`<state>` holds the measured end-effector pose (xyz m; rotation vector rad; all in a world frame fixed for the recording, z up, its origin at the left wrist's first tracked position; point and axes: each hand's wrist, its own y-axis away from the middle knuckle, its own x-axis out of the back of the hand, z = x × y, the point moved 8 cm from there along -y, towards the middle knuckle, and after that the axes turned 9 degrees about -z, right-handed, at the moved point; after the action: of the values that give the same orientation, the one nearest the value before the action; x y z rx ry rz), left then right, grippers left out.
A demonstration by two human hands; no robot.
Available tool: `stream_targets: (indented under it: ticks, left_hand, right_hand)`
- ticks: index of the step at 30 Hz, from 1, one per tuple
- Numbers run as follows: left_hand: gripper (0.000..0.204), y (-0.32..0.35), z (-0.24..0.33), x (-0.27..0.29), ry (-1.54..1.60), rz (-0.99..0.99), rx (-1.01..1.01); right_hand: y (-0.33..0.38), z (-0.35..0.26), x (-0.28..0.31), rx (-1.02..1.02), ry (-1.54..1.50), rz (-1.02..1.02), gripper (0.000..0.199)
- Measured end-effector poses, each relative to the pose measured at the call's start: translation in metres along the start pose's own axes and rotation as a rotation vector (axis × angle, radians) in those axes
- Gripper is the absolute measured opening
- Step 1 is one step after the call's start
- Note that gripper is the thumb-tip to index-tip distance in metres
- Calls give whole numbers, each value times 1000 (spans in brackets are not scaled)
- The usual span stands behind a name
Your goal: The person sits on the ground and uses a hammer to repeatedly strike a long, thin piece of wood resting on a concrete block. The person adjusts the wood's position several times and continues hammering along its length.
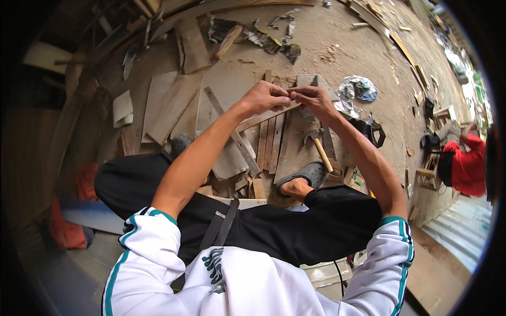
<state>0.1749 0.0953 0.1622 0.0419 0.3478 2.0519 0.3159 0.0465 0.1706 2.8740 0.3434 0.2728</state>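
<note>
My left hand [266,97] and my right hand [313,99] meet fingertip to fingertip out in front of me, pinching something too small to make out. Right below them a thin wooden slat [258,118] runs slantwise; whether the hands touch it I cannot tell. Several narrow wooden strips [270,142] lie side by side on the ground under the hands. A claw hammer [319,147] with a pale wooden handle lies on the ground under my right forearm. My foot in a grey clog [311,174] rests beside it.
Boards and offcuts [168,102] lie scattered to the left on the dusty ground. A crumpled cloth [358,88] and a black object [373,130] sit to the right. A person in red [466,163] crouches at the far right by a small wooden frame [428,176].
</note>
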Motion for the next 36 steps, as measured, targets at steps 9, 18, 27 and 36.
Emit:
stream_targets:
  ticks: [9,18,27,36]
  left_hand:
    - [21,141,-132,89,300,426,291]
    - [19,163,-163,104,586,499,246]
    - [11,136,-181,116,334,465,198]
    - [11,135,-229,146,-142,656,349]
  right_hand:
    - [19,270,-27,-649,966,-103,43]
    - [90,289,-14,-898,820,274,73]
    - [104,341,0,-930,658,261,42]
    - [99,337,-6,-1029,418,266,48]
